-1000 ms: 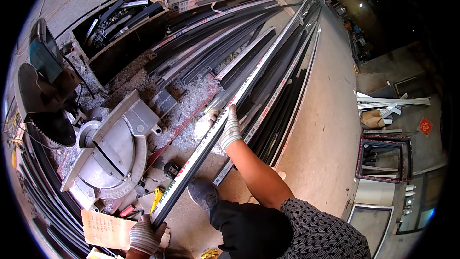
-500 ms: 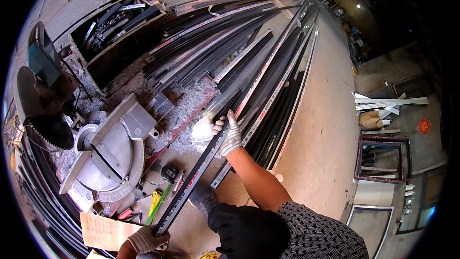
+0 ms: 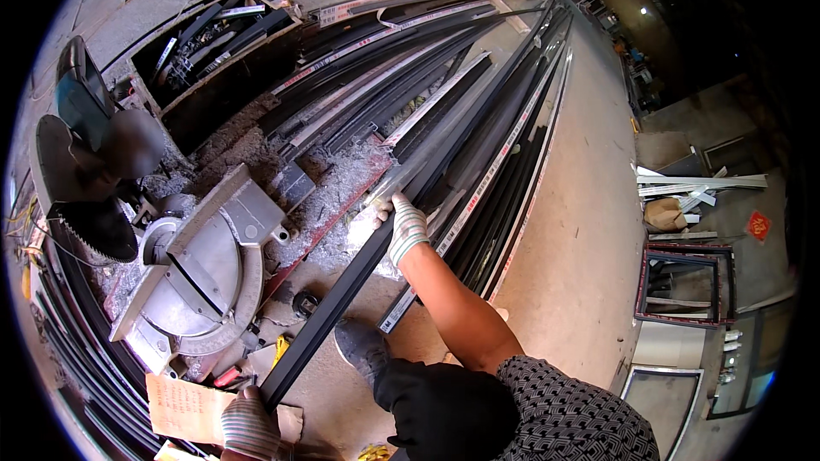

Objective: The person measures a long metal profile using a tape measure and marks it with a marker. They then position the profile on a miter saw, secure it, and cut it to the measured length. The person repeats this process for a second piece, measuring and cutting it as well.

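A long dark metal profile (image 3: 331,324) slants across the space in front of me, its plain dark face turned up. My right hand (image 3: 408,229), in a striped work glove, is closed around its middle. Near the lower edge my left hand (image 3: 250,427), gloved too, grips the near end. The far part of the profile runs on among other long bars. Left of it stands a mitre saw (image 3: 205,286) with its toothed blade (image 3: 98,230) raised. Beside the profile lie a black tape measure (image 3: 305,303) and a yellow tool (image 3: 282,347), partly covered by it.
Bundles of long profiles (image 3: 504,179) stretch away ahead. A wooden box (image 3: 231,68) of offcuts stands behind the saw, among metal shavings (image 3: 329,179). A handwritten cardboard sheet (image 3: 184,410) lies at lower left. Dark frames (image 3: 726,286) lean at the right.
The profile has been rolled over: its printed, labelled face has turned away and a plain dark face shows. My left hand has turned with it. The green stick beside it is now hidden.
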The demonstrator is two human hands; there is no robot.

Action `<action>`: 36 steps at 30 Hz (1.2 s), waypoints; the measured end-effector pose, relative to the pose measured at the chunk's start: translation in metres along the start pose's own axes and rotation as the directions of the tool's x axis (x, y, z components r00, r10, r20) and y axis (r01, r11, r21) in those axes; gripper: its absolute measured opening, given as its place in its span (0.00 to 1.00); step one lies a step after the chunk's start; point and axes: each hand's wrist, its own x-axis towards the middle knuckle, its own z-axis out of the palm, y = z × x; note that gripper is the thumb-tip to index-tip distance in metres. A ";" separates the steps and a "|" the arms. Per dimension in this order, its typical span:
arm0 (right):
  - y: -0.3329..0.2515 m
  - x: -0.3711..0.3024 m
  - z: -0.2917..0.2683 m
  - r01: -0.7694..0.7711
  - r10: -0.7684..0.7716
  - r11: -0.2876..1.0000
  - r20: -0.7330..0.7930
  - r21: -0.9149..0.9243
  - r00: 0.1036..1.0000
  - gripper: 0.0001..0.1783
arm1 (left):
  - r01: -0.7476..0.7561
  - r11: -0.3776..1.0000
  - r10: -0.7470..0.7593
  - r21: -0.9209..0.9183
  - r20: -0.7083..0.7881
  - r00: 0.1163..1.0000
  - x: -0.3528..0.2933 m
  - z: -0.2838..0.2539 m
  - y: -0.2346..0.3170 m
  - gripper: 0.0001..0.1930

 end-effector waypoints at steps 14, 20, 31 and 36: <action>0.025 0.021 0.019 0.052 -0.075 0.977 -0.102 -0.207 0.992 0.14 | 0.061 0.983 -0.048 -0.171 0.079 0.996 0.015 0.002 -0.014 0.19; 0.036 0.048 0.018 0.046 -0.112 0.942 -0.184 -0.331 0.976 0.16 | 0.032 0.992 -0.034 -0.125 -0.013 0.999 0.016 0.012 -0.024 0.21; 0.029 0.016 0.029 0.042 -0.054 0.978 -0.055 -0.207 0.997 0.18 | -0.114 0.989 0.106 -0.094 -0.091 0.990 0.021 0.014 -0.030 0.13; 0.023 0.034 0.010 -0.128 0.136 0.987 0.084 -0.099 0.987 0.23 | -0.053 0.984 0.065 -0.171 0.062 0.996 0.025 0.007 -0.034 0.15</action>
